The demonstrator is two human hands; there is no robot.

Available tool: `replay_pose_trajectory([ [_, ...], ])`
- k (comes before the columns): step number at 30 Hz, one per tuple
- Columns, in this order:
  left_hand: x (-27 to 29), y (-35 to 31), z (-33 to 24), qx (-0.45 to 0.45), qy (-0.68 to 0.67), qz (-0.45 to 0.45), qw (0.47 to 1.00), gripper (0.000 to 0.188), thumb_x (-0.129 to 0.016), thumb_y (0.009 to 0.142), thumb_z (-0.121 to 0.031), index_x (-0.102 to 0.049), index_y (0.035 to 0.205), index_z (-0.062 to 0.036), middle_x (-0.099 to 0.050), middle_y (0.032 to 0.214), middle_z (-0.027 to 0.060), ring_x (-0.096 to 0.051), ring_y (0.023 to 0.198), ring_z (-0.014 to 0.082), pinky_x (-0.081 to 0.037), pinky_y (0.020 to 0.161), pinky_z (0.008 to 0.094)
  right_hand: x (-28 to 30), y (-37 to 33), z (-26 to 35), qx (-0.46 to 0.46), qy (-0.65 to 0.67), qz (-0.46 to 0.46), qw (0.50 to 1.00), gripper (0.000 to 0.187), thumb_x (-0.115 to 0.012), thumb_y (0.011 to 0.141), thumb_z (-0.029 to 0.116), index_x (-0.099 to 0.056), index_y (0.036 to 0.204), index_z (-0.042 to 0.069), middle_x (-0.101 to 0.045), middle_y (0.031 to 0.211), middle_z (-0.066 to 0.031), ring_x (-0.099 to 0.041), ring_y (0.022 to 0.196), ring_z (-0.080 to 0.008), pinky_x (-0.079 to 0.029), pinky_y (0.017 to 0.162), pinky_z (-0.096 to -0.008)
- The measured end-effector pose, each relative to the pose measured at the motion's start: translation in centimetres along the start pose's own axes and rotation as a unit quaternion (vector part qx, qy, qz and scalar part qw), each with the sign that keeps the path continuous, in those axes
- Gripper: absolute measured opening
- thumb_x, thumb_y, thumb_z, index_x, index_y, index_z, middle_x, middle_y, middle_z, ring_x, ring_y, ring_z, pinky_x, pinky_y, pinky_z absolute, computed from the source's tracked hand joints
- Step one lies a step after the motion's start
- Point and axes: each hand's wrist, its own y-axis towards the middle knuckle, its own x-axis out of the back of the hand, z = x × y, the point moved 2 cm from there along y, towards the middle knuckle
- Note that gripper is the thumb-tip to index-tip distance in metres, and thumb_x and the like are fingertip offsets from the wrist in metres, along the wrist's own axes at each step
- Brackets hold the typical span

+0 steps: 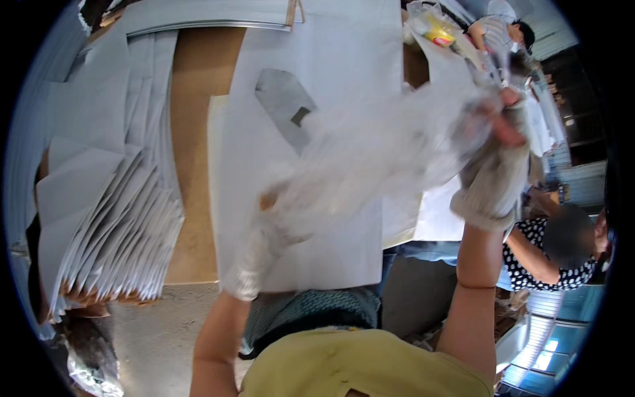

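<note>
A crumpled, see-through plastic bag or film [383,149] stretches blurred across the table between my hands. My right hand [496,155], in a whitish knit glove with bare fingertips showing, is closed on its bunched upper right end. At the film's lower left end is my left hand [264,241], also gloved. Motion smears its fingers, so I cannot tell whether it grips the film. Under the film lies a large white paper sheet or sack [324,258]. A flat grey plate with cut corners and a small dark square hole [281,102] rests on that sheet.
A fanned stack of white paper sacks [112,218] with brown edges fills the left, beside a brown board strip [192,152]. Long white folded pieces [205,16] lie at the far edge. Two people [529,258] [499,36] are on the right. A yellow packet [436,31] sits far right.
</note>
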Motion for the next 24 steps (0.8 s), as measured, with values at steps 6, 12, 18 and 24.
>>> replay_pose_trajectory([
  [6,-2.0,0.6,-1.3,0.014,-0.041,-0.100,0.994,0.046,-0.065,0.102,-0.038,-0.058,0.140,-0.0127,-0.067,0.123,0.0021,-0.065,0.108,0.0145,-0.055,0.092,0.0319,-1.4,-9.7,-2.3,-0.338,-0.046,0.076,0.937,0.024,-0.067,0.090,0.014,-0.063,0.112,0.004,-0.066,0.098,-0.0098,-0.066,0.077,-0.0235,-0.056,0.067,-0.0381],
  [12,-2.4,-1.0,-1.8,-0.019,0.104,-0.128,0.986,0.043,-0.056,0.107,-0.033,-0.054,0.137,-0.0029,-0.066,0.113,0.0095,-0.066,0.103,0.0223,-0.055,0.096,0.0431,-3.8,-13.7,-3.3,-0.015,-0.557,0.149,0.817,0.023,-0.070,0.083,0.014,-0.073,0.105,0.011,-0.070,0.107,-0.0077,-0.066,0.104,-0.0262,-0.055,0.086,-0.0377],
  [18,-6.9,-1.4,-0.3,-0.047,0.335,-0.194,0.921,0.036,-0.051,0.109,-0.031,-0.067,0.112,0.0009,-0.065,0.091,0.0040,-0.059,0.079,0.0134,-0.050,0.075,0.0284,-6.3,-18.5,-5.1,-0.198,-0.506,0.204,0.814,0.027,-0.061,0.097,0.036,-0.073,0.105,0.013,-0.072,0.096,-0.0092,-0.071,0.087,-0.0296,-0.056,0.076,-0.0405],
  [24,-8.7,-1.4,-0.3,-0.118,0.517,-0.201,0.823,0.042,-0.049,0.109,-0.032,-0.068,0.107,0.0054,-0.069,0.092,0.0089,-0.060,0.087,0.0157,-0.049,0.082,0.0312,-4.5,-22.5,-5.0,-0.118,-0.542,0.154,0.818,0.025,-0.061,0.097,0.039,-0.071,0.103,0.017,-0.071,0.081,-0.0084,-0.071,0.071,-0.0294,-0.054,0.061,-0.0421],
])
